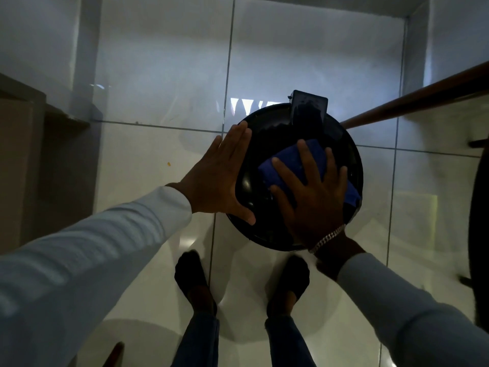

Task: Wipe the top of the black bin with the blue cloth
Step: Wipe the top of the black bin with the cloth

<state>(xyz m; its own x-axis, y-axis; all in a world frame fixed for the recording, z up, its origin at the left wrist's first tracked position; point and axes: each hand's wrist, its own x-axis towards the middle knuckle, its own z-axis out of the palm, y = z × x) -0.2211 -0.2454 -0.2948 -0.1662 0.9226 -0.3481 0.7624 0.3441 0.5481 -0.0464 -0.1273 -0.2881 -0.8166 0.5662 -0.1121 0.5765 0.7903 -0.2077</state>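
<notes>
**Wiping under way on the bin lid**

The right hand is pressing flat, fingers spread, on the blue cloth, which is lying on the right-centre of the black bin top. The left hand is bracing the bin's left rim, fingers straight and together. The wiping looks mid-course; how much lid is already clean is hard to judge in the dim light. The bin's body is hidden beneath its lid.
</notes>
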